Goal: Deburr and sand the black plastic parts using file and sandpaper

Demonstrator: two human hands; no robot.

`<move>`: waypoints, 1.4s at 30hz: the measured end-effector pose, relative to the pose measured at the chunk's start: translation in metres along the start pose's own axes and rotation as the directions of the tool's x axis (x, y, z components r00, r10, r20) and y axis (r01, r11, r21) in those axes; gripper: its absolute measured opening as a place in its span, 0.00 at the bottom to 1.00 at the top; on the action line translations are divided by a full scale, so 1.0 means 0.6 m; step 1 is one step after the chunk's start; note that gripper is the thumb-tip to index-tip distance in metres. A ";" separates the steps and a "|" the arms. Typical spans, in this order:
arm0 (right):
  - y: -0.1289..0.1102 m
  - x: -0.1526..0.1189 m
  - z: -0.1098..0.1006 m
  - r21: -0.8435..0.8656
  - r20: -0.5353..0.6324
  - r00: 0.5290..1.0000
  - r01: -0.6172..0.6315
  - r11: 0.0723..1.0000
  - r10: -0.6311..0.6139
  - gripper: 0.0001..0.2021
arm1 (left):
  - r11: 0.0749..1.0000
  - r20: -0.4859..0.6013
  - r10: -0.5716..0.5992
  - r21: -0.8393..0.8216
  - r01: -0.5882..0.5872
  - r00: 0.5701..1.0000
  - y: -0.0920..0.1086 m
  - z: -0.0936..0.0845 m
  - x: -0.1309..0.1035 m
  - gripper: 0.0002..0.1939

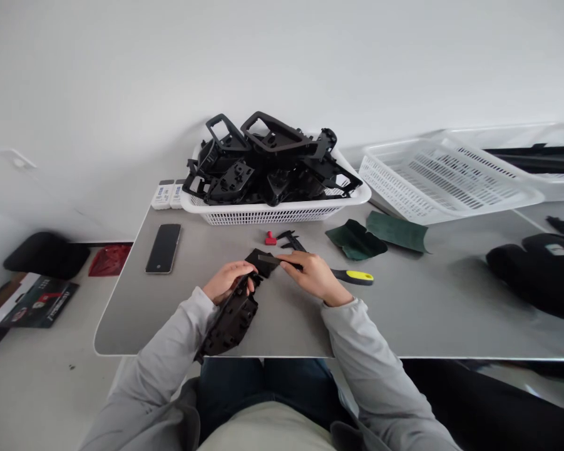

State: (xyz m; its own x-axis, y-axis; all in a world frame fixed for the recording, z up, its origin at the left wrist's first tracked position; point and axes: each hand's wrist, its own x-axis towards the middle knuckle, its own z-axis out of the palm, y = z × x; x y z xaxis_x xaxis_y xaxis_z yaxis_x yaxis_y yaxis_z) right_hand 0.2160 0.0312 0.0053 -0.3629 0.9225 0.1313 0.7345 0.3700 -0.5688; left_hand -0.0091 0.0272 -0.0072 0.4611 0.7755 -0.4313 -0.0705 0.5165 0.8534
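Note:
My left hand (230, 280) is closed around a black plastic part (232, 319) full of clips and openings, held tilted above the table's front edge. Its upper end has a dark flat section (261, 262). In my right hand (312, 275) is a flat file (268, 258); its blade lies over that flat section, and a black and yellow handle (357, 276) sticks out on the right. Just beyond my hands lie a black caliper (292, 240) and a small red piece (270, 238). Two dark green sheets, one creased (355, 240) and one flatter (398, 232), rest to the right.
A white basket (267, 217) heaped with black plastic frames (272, 163) stands by the wall. Another white basket (432, 181) leans at the right, near a black bundle (539, 272). A phone (163, 248) and small white boxes (166, 195) are on the left.

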 end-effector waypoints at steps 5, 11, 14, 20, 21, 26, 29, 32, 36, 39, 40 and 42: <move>0.001 0.000 0.006 0.046 -0.055 0.998 0.012 0.999 -0.010 0.15 | 0.996 -0.101 0.060 -0.066 -0.067 0.993 -0.004 0.001 0.005 0.19; 0.005 0.000 0.015 0.082 -0.134 0.990 0.047 0.995 -0.036 0.15 | 0.982 -0.150 0.103 -0.139 -0.124 0.983 -0.010 -0.002 0.013 0.20; 0.006 0.001 0.018 0.091 -0.170 0.985 0.058 0.994 -0.042 0.15 | 0.979 -0.194 0.118 -0.143 -0.147 0.974 -0.011 0.000 0.013 0.19; 0.006 0.000 0.023 0.101 -0.182 0.982 0.072 0.992 -0.053 0.16 | 0.954 -0.199 0.209 -0.174 -0.244 0.957 -0.017 0.003 0.018 0.18; 0.006 0.000 0.023 0.100 -0.188 0.981 0.072 0.992 -0.053 0.16 | 0.949 -0.200 0.211 -0.193 -0.250 0.957 -0.018 0.002 0.019 0.18; 0.009 -0.001 0.020 0.095 -0.220 0.973 0.094 0.991 -0.071 0.17 | 0.935 -0.120 0.195 -0.278 -0.222 0.973 -0.017 -0.003 0.019 0.22; 0.008 -0.004 0.015 0.060 -0.199 0.976 0.104 0.993 -0.090 0.18 | 0.939 -0.045 0.171 -0.294 -0.177 0.984 -0.015 -0.004 0.015 0.26; 0.002 -0.006 0.008 0.011 -0.145 0.984 0.109 0.994 -0.106 0.18 | 0.960 -0.012 0.124 -0.251 -0.123 0.992 -0.018 -0.001 0.015 0.22; -0.009 -0.003 -0.001 -0.037 -0.090 0.987 0.132 0.991 -0.134 0.17 | 0.970 -0.123 0.081 -0.219 -0.107 0.989 -0.028 0.002 0.022 0.21; -0.016 0.003 -0.005 -0.093 -0.046 0.987 0.149 0.984 -0.154 0.17 | 0.965 -0.134 0.070 -0.242 -0.101 0.988 -0.030 0.003 0.022 0.20; -0.017 0.005 -0.005 -0.112 -0.035 0.987 0.153 0.982 -0.158 0.17 | 0.960 -0.103 0.076 -0.262 -0.101 0.992 -0.028 0.004 0.020 0.17; -0.021 0.008 -0.005 -0.146 -0.016 0.987 0.155 0.977 -0.159 0.17 | 0.948 -0.038 0.111 -0.295 -0.117 0.993 -0.024 0.006 0.014 0.11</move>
State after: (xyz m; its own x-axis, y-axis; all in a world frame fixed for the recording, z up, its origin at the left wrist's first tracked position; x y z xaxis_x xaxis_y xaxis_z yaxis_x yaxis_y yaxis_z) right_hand 0.2071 0.0312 0.0155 -0.4659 0.8535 0.2336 0.7450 0.5208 -0.4168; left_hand -0.0008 0.0251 -0.0223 0.4162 0.8412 -0.3453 -0.3818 0.5063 0.7733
